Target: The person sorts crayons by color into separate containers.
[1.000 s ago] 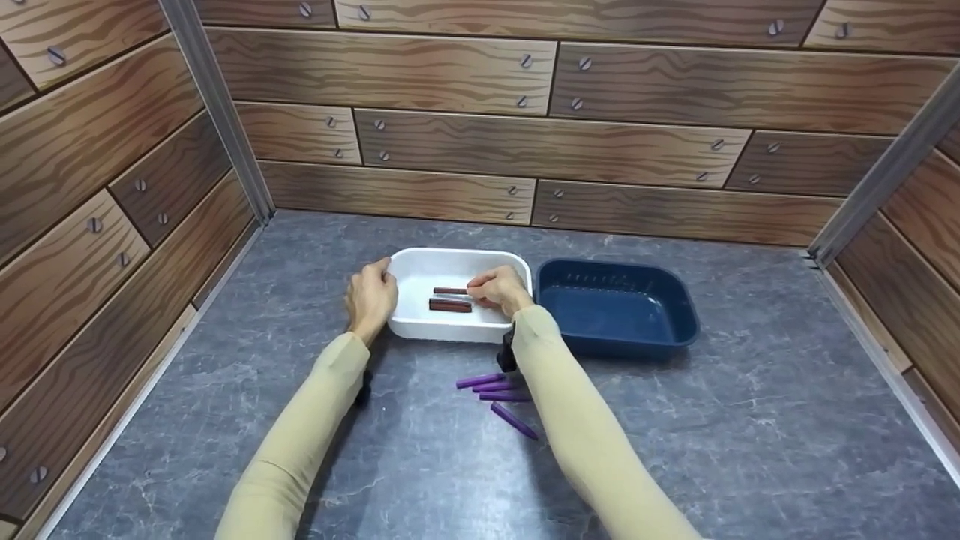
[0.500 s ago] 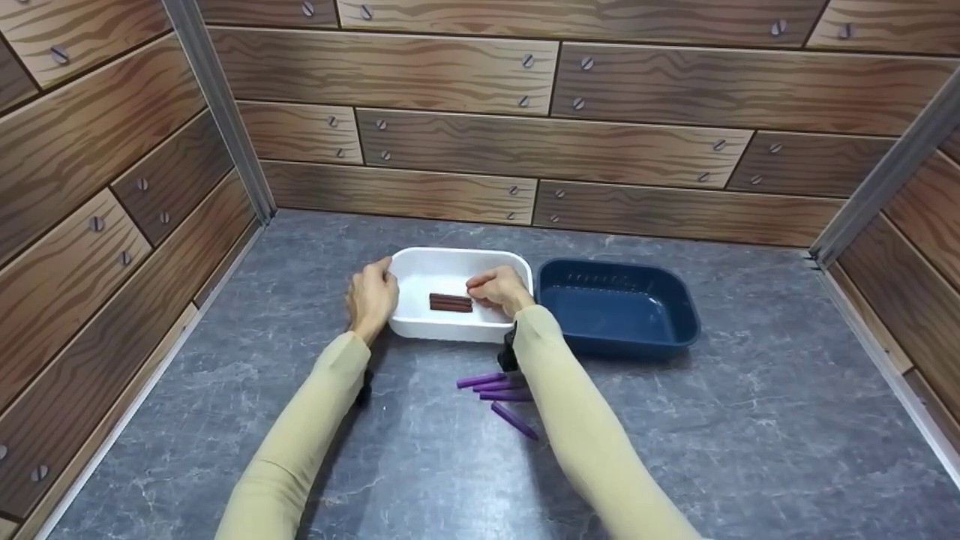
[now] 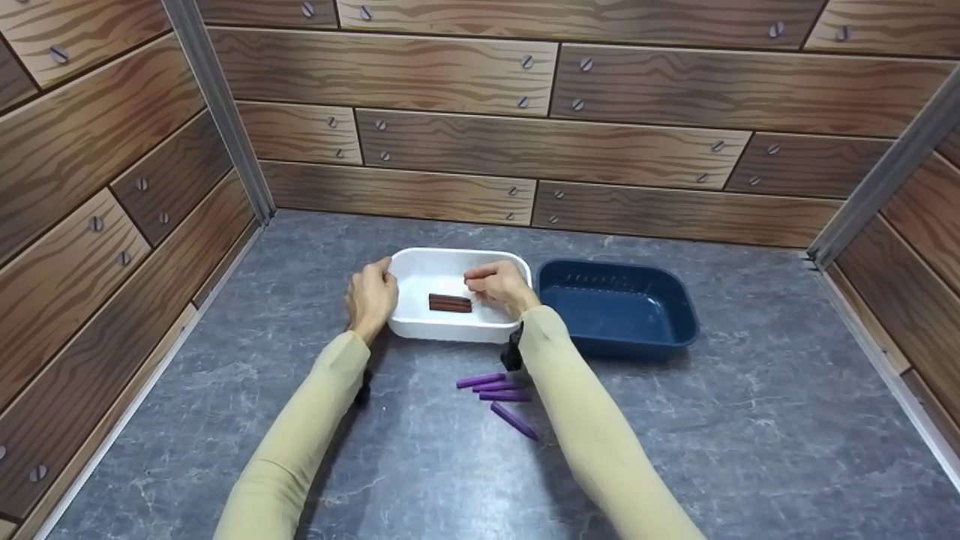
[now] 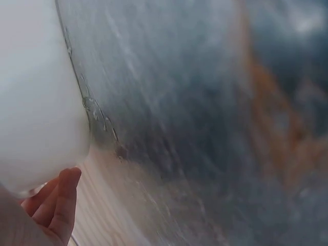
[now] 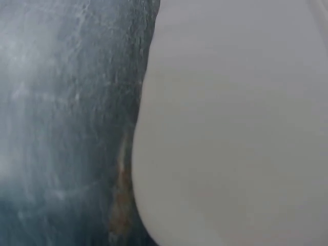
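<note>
My left hand (image 3: pixel 370 298) grips the left end of the white tray (image 3: pixel 421 330); in the left wrist view its curled fingers (image 4: pixel 65 200) are at the tray's rounded corner. Inside the tray, several short dark brown crayon-like sticks (image 3: pixel 450 303) lie side by side near the front wall. Over the tray's right half is my right hand (image 3: pixel 501 287), its fingers loosely bent just right of the sticks, and nothing shows between them. The right wrist view has only the tray's outer wall (image 5: pixel 225 133) and the tabletop, with the hand out of sight.
A dark blue tray (image 3: pixel 622 346) stands close against the white tray's right end. Several purple crayon-like sticks (image 3: pixel 514 421) lie on the grey table (image 3: pixel 405 465) in front, beside my right forearm (image 3: pixel 577 397). Wood-patterned walls (image 3: pixel 450 135) enclose the back and sides.
My right hand has let go of a brown stick, which now lies in the row with the others. The hand has drawn slightly up and away from them. My left hand stays put.
</note>
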A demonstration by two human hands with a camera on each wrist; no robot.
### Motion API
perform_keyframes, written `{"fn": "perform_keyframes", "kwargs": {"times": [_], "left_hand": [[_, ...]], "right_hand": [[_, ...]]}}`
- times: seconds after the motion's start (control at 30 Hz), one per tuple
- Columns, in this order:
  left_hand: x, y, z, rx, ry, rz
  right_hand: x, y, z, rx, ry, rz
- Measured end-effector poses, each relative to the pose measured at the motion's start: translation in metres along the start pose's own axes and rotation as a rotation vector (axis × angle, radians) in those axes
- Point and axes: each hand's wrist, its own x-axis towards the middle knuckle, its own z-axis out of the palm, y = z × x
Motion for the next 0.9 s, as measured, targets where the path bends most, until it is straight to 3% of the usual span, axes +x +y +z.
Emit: {"fn": "perform_keyframes", "kwargs": {"times": [0.3,0.57,0.8,0.9], "left_hand": [[0.001,0.003,-0.003,0.014,-0.017,-0.001],[-0.005,0.006,0.001,0.015,0.004,0.007],[-0.005,0.014,0.000,-0.065,0.152,0.192],[-0.008,0.019,0.000,-0.111,0.182,0.223]], "right_hand": [[-0.015,-0.014,-0.008,0.013,-0.066,-0.090],[-0.041,-0.013,-0.025,-0.060,-0.128,-0.165],[-0.065,-0.005,-0.057,-0.023,-0.088,-0.230],[-0.073,0.002,-0.070,-0.001,-0.052,-0.242]]}}
